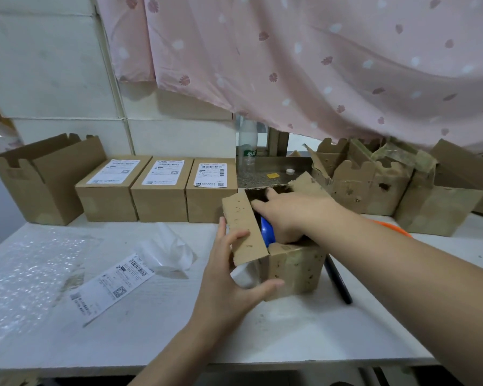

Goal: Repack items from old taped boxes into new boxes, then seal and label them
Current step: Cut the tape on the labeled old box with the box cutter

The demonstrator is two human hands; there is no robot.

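**Emptying an old box: reach-in stage**

White table across the lower frame, pink patterned curtain filling the upper right. Row of three sealed, labelled new boxes at left centre, touching side by side; one open new box at far left, flaps up, apparently waiting to be filled. Cluster of worn, torn old boxes at right centre, opened. Sheet of bubble wrap at lower left, loose shipping label just beside it, clear plastic backing above that.

Old box in hand at frame centre, flaps open, stained. Left hand spread wide around its near corner and left flap, steadying it. Right hand reaching down into the opening, fingers forward; whether closed on anything cannot be told. Blue item showing at the rim beneath the right palm, still inside the box. Black pen lying on the table just right of the box.

Step judged: unpacking, not yet transfer. Next move calls for a firm hold on the blue item, a straight lift clear of the flaps, then carriage leftward to the open new box.
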